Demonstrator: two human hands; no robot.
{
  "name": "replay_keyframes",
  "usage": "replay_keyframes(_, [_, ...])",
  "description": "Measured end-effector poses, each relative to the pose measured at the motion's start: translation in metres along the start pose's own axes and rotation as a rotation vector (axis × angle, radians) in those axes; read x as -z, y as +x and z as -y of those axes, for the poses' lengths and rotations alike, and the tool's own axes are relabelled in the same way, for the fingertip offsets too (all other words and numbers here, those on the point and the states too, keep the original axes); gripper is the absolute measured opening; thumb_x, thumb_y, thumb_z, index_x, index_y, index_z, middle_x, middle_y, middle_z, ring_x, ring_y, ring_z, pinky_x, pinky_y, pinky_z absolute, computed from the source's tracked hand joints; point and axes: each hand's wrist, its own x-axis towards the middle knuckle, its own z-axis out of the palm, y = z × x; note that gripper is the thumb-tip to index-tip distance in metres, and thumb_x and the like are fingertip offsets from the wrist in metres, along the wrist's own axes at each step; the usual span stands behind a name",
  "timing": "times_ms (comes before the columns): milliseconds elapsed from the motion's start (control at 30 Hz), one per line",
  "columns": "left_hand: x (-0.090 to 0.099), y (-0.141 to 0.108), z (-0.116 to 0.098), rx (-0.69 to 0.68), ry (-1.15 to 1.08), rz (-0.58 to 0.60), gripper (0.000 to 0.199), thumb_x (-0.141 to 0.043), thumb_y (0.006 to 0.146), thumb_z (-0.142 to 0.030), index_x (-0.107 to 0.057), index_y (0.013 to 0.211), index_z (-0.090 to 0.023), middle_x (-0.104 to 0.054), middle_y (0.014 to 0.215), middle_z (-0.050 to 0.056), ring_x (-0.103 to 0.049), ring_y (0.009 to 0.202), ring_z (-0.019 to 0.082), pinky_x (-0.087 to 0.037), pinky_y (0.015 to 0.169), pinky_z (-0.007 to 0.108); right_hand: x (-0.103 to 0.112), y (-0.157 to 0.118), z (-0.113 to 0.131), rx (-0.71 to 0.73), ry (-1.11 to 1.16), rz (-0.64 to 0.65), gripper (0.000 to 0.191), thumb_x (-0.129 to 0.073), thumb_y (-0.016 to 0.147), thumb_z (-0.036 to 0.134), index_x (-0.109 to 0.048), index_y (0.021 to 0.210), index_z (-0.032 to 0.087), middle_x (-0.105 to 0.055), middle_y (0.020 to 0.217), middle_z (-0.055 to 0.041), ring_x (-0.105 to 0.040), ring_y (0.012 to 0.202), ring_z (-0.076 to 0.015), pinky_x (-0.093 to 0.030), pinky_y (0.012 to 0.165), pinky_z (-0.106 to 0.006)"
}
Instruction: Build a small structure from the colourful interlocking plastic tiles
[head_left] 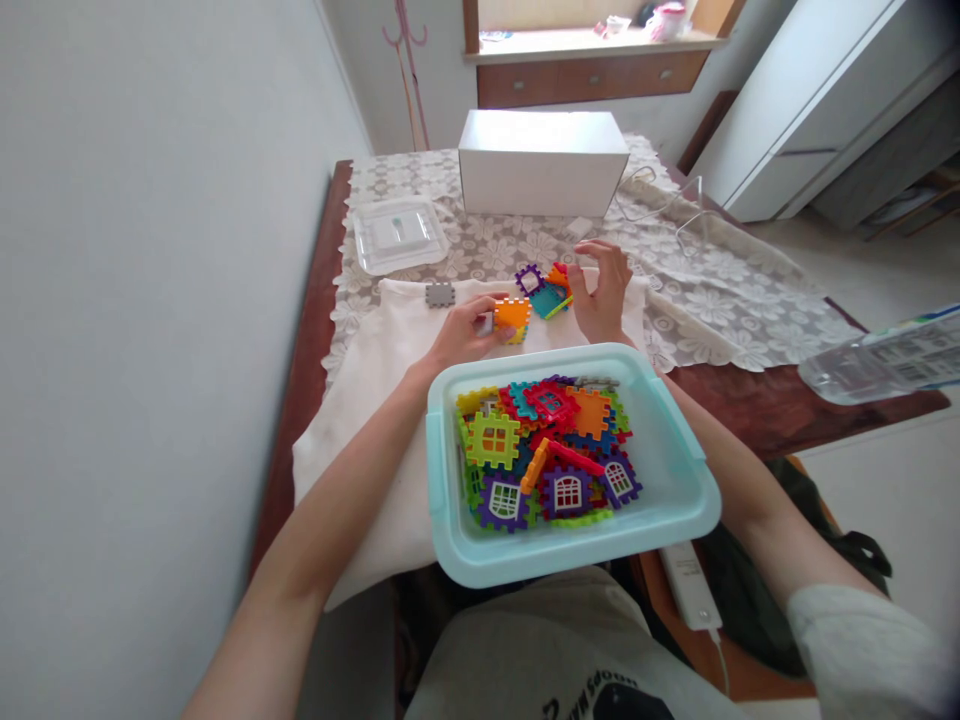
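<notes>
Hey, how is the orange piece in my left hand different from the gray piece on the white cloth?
The orange piece is held in the left hand, while the gray piece lies untouched on the white cloth. Yellow shows at the orange piece's lower edge; the gray piece looks gray all over. Both have notched edges.

The left fingers (484, 303) partly hide the orange piece (514, 313).
</notes>
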Motion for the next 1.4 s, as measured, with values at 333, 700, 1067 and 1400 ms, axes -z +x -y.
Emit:
replay_keyframes(333, [0.000,0.002,0.002,0.046,0.027,-0.095,0.043,-0.091,0.088,-0.043,-0.077,0.125,-0.027,-0.086,0.139,0.012,-0.084,0.122,0.031,-0.064,0.096,0.042,0.008,0.012,-0.017,-0.389,-0.166,0.323,0.040,-0.064,0.107,0.059,-0.081,0.120,0.025,-0.067,0.168,-0.0168,-0.049,0.164,-0.0428,-0.032,0.137,-0.072])
replay_keyframes(700, [0.001,0.001,-0.004,-0.037,0.048,-0.081,0.052,-0.092,0.089,-0.047,-0.072,0.133,-0.028,-0.083,0.149,0.012,-0.080,0.133,0.034,-0.060,0.116,0.052,0.001,0.013,-0.008,-0.308,0.398,0.239,0.051,-0.077,0.090,0.074,-0.075,0.114,0.029,-0.084,0.119,-0.0098,-0.080,0.101,-0.0298,-0.068,0.088,-0.045])
replay_keyframes(1067, [0.008,0.000,-0.012,0.000,-0.071,-0.206,0.072,-0.064,0.103,-0.092,-0.077,0.131,-0.028,-0.077,0.156,0.016,-0.072,0.148,0.036,-0.058,0.120,0.053,-0.010,0.007,-0.006,-0.362,0.600,0.236,0.073,-0.084,0.083,0.088,-0.062,0.126,0.034,-0.079,0.134,-0.0089,-0.080,0.124,-0.0311,-0.070,0.105,-0.047])
replay_keyframes(1400, [0.008,0.004,-0.006,0.215,-0.091,-0.105,0.105,-0.041,0.097,-0.110,-0.087,0.135,-0.024,-0.051,0.188,0.015,-0.038,0.180,0.044,-0.028,0.148,0.059,-0.003,-0.004,0.023,-0.419,0.778,0.510,0.091,-0.098,0.074,0.039,-0.053,0.153,0.037,-0.048,0.187,-0.0081,-0.055,0.168,-0.0350,-0.050,0.141,-0.059])
